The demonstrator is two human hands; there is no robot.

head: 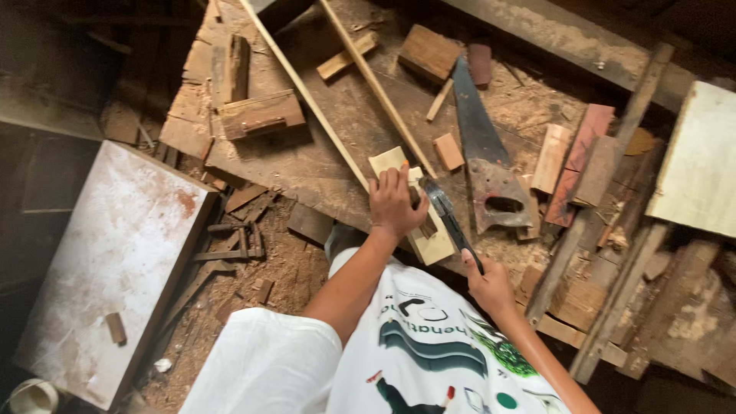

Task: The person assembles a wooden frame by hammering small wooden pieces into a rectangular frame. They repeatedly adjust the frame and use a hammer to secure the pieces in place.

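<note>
Left hand (394, 204) lies flat, fingers (387, 181) spread and pressing down on a pale wooden block (434, 244) at the near edge of the desk (322, 153); nothing is clasped, the palm just pins the block. Right hand (489, 285) is closed around the dark handle of a hammer (451, 221), whose metal head rests on or just above the block beside the left hand's fingers; contact cannot be told. A handsaw (488, 165) lies just right of the block, blade pointing away, handle nearest the person. Two long thin wooden strips (368, 77) cross the desk diagonally behind the block. Small offcuts of wood (448, 151) and sawdust are scattered over the surface. A wooden plane (261, 115) sits well apart to the left. Below the desk at left stands a stained white board (115, 261).
</note>
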